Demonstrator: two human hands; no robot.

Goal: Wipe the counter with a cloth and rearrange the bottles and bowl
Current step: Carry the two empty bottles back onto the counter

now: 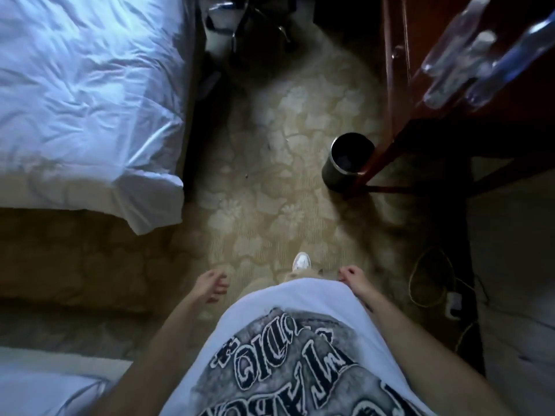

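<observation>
Left hand (213,284) hangs loose at the person's side, fingers relaxed, holding nothing. Right hand (352,276) also hangs idle, fingers loosely curled, nothing held. Clear bottles (468,52) stand blurred on the dark wooden table (426,85), well ahead of the right hand. Dark bin (345,162) on the floor touches the table leg. Bed (84,94) well left of the table.

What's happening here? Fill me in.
A person stands on the carpet between a bed and a wooden counter. Both the left hand and right hand hang idle, holding nothing. Clear bottles stand on the counter, untouched. A bin sits beside its leg. No cloth is visible.
</observation>
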